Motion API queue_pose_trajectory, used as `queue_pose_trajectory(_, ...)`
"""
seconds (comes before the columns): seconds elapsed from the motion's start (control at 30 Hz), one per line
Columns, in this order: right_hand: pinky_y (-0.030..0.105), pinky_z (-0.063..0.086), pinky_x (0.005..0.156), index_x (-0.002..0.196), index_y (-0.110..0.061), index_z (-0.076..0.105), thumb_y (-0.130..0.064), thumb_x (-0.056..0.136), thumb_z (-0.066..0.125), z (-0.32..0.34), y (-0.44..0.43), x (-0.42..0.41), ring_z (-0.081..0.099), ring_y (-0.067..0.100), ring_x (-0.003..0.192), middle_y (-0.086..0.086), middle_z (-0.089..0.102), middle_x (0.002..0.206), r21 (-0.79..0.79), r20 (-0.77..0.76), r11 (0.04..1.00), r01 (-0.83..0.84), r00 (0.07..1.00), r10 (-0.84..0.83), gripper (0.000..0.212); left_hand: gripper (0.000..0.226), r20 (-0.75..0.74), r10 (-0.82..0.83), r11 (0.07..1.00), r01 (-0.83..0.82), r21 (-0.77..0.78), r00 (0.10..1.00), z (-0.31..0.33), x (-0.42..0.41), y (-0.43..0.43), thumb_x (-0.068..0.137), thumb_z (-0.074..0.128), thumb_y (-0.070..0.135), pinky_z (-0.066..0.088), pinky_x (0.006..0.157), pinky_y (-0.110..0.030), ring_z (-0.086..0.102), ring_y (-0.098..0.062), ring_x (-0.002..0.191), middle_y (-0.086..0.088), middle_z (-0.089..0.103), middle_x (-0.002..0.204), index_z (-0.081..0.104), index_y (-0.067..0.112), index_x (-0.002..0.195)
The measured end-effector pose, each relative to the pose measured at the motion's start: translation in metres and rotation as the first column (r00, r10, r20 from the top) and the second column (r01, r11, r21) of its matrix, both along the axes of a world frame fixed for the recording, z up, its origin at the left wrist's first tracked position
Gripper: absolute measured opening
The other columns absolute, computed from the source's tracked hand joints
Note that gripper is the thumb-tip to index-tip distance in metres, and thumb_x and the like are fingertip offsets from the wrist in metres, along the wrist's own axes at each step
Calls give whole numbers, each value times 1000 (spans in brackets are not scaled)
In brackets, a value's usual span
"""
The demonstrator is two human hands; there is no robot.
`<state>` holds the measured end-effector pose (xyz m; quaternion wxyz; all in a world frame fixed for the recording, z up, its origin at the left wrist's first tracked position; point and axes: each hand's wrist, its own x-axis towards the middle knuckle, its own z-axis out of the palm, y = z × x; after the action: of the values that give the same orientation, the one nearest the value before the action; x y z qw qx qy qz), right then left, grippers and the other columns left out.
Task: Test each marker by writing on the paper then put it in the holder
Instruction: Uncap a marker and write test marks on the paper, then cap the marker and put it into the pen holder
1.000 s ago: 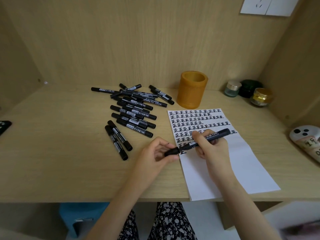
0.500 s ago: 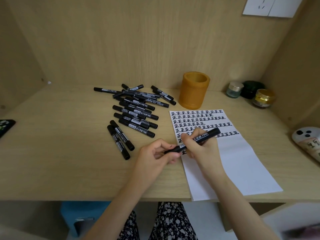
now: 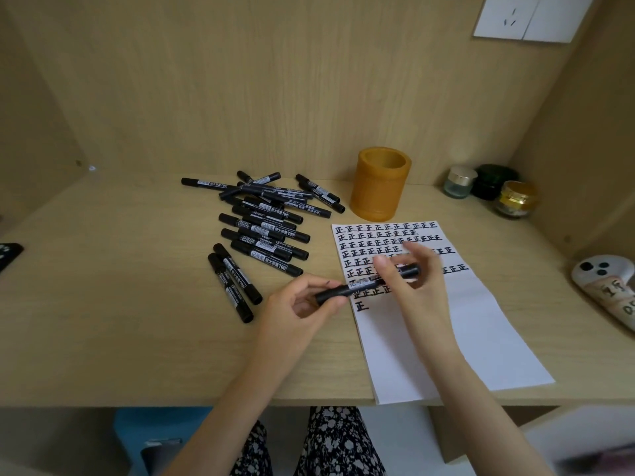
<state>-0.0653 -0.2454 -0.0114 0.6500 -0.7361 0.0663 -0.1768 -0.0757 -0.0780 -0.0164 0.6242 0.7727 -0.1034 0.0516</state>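
Holding: both hands grip one marker [image 3: 364, 285] at frame centre
Left hand [image 3: 302, 304]: pinching its cap end
Right hand [image 3: 417, 280]: blurred, wrapped round its barrel
Paper [image 3: 464, 338]: beneath
Holder [image 3: 379, 182]: upper centre

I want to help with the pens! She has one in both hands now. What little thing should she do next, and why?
Probably press the cap on tight. Her left hand pinches the cap end of the marker while her right hand holds the barrel, and a fresh mark sits on the paper just below. It looks tested, so next it would go in the orange holder.
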Motion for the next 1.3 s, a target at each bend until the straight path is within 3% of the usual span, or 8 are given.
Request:
queue_pose_trajectory(0.1,13,28,94,121,-35,57,-49,81,67,5,-14,-1,36,8,111,-11,45,123,-477,273,869,128,962,8,43,19,3,20,999,-21,44,1000,0,2,-2,76,73,27,53,76,-18,65,2,82,22,70,88,68,36,92)
queue_pose_trajectory(0.23,19,34,85,106,-21,73,-34,86,61,2,-18,8,41,12,96,-3,58,106,-768,394,631,110,858,330,26,20,46,34,999,-35,23,998,8,11,-10,75,72,32,55,77,-25,67,-2,81,16,71,86,68,33,95)
queue_pose_trajectory(0.4,15,43,70,101,-11,70,-15,84,69,9,-15,22,52,4,79,-4,59,92,-681,318,732,-14,895,313,17,27,78,-11,1000,11,-7,997,25,24,-17,77,70,33,55,79,-24,67,-3,80,10,71,85,66,25,102)
queue_pose_trajectory(0.53,14,46,67,102,-17,63,-18,86,70,40,-15,51,59,3,74,-8,62,88,-422,256,906,30,963,88,17,32,101,64,957,-90,276,993,22,38,-11,87,61,33,45,71,-3,57,9,84,20,61,97,54,32,118)
queue_pose_trajectory(0.7,26,55,74,109,-13,60,-18,90,64,85,-25,118,63,9,85,-2,66,99,-197,339,955,221,929,-145,20,23,227,98,863,-197,465,969,0,50,1,91,58,17,39,83,-10,52,0,102,15,60,105,65,24,112)
queue_pose_trajectory(0.97,9,41,60,118,-8,58,-16,94,60,91,-32,192,61,12,94,1,64,108,-410,205,874,260,960,-190,26,24,274,11,801,-173,574,962,-7,64,13,90,59,17,29,88,-4,46,1,108,18,58,108,65,26,111)
queue_pose_trajectory(1.17,45,49,93,123,-13,64,-32,90,64,62,-36,213,57,27,113,9,64,118,-601,-37,791,112,985,-168,38,25,261,4,778,-167,606,965,-8,67,23,89,59,20,39,101,-24,47,-1,111,15,59,112,64,26,113)
queue_pose_trajectory(1.3,47,43,98,126,-22,62,-37,96,52,58,-36,206,50,30,115,12,57,122,-646,-7,753,123,986,-168,35,27,250,-22,753,-149,641,968,-9,67,27,89,60,21,36,103,-23,46,0,113,15,58,115,62,29,115)
